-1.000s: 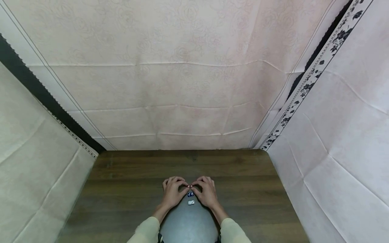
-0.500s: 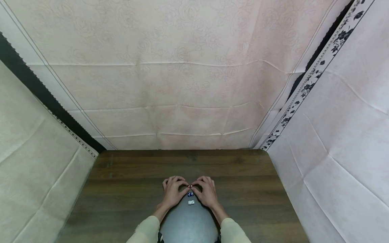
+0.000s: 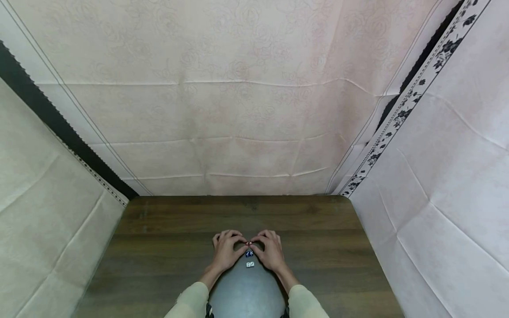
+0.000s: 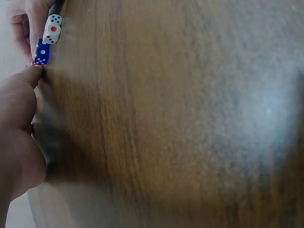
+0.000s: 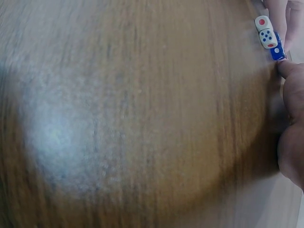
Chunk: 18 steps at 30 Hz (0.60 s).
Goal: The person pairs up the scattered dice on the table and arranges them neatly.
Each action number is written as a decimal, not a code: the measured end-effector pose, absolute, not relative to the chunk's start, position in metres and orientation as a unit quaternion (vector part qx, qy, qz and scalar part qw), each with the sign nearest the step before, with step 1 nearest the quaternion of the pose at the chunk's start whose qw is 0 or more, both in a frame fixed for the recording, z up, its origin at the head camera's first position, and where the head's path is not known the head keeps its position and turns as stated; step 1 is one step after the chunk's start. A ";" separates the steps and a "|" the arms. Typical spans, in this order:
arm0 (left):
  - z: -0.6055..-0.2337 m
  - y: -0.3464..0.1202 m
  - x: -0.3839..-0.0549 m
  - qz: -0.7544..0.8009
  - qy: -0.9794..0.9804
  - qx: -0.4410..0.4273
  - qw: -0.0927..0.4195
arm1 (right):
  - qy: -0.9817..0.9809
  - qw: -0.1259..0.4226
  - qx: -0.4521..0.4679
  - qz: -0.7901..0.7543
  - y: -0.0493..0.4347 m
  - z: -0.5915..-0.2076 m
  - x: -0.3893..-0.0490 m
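Two small red dice [image 3: 248, 243] sit side by side between my hands in the head view. My left hand [image 3: 226, 250] pinches at their left end with thumb and forefinger, and my right hand [image 3: 271, 250] does the same at the right end. Both wrist views mostly hide the red pair behind the fingers. Closer to my body lies a pair of blue dice [image 3: 249, 254], then a pair of white dice [image 3: 250, 264], forming a line of pairs. From the left wrist, the white dice [image 4: 53, 29] show red and dark pips, and the blue dice [image 4: 42, 52] white ones.
A brown wood-grain table [image 3: 167, 247] carries everything. Pale patterned cloth [image 3: 246, 110] hangs behind its far edge, with further cloth panels along the left and right sides. A rounded grey shape [image 3: 248, 291] shows between my forearms at the bottom.
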<state>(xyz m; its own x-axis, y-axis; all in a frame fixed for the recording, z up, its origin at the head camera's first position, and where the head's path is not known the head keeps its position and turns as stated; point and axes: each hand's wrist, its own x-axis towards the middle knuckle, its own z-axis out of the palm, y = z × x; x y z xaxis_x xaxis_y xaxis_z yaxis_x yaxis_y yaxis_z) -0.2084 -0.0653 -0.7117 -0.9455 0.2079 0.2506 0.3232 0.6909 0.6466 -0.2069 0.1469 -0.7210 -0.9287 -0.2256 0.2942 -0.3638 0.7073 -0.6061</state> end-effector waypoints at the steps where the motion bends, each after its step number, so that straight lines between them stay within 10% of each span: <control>1: -0.712 -0.065 -0.208 -0.365 -0.916 -0.146 0.081 | -0.919 0.098 0.160 0.347 0.147 -0.721 -0.207; 18: -0.712 -0.067 -0.207 -0.359 -0.916 -0.153 0.094 | -0.917 0.070 0.154 0.361 0.147 -0.716 -0.207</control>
